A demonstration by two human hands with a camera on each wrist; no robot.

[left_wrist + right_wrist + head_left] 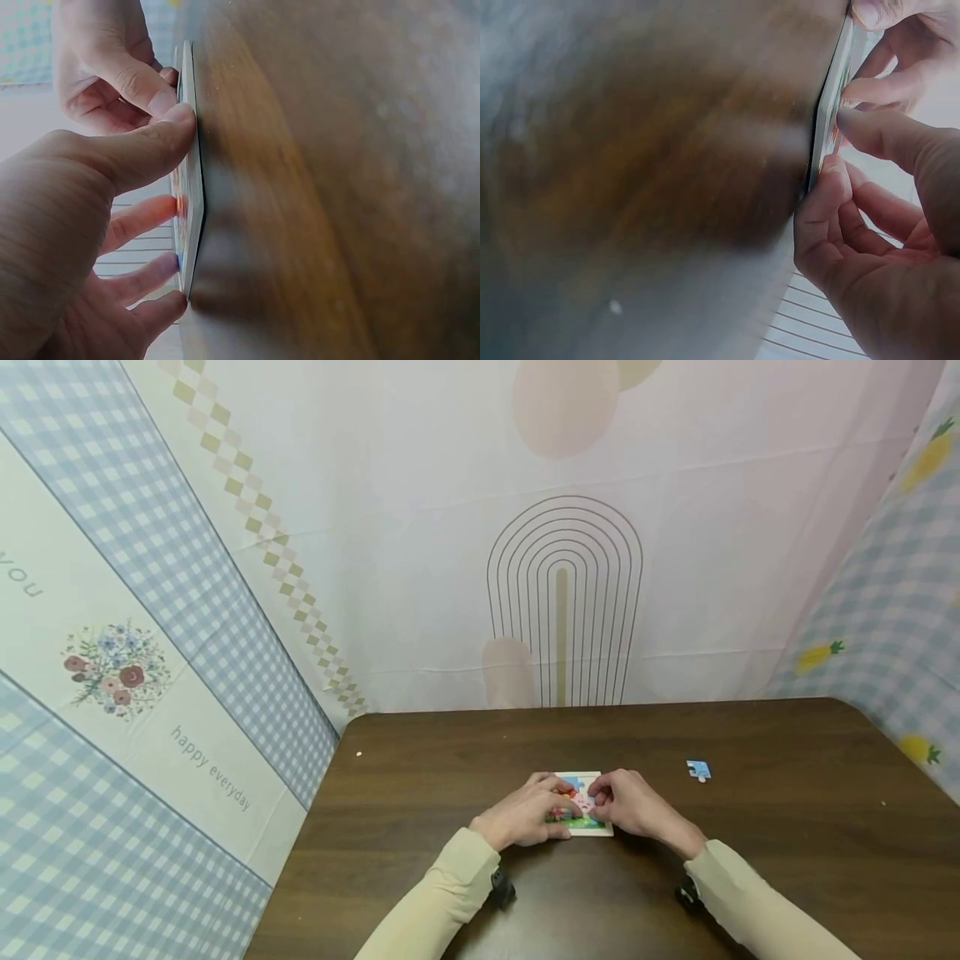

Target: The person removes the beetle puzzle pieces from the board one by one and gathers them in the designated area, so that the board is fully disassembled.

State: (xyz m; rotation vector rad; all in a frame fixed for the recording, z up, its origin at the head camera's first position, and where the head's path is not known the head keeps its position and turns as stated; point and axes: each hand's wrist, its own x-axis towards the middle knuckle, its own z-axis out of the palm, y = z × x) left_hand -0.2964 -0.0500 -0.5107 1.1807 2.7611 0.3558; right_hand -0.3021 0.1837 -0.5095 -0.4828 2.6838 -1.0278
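Note:
A small puzzle board (592,832) with a white rim and a coloured picture lies flat on the table, both hands over it. The left hand (527,812) rests on its left part, thumb at the near edge and fingers spread over the picture; in the left wrist view that thumb (154,154) presses the rim. At the board's right side the right hand (633,803) has its thumb and fingertips bent together on the picture. Whether a piece sits between them is hidden. In the right wrist view its fingers (821,217) touch the board's edge (823,127).
A loose blue puzzle piece (699,769) lies on the brown table (420,785), right of and beyond the board. A small white speck (358,754) is near the table's far left corner. Printed cloths hang behind and at both sides.

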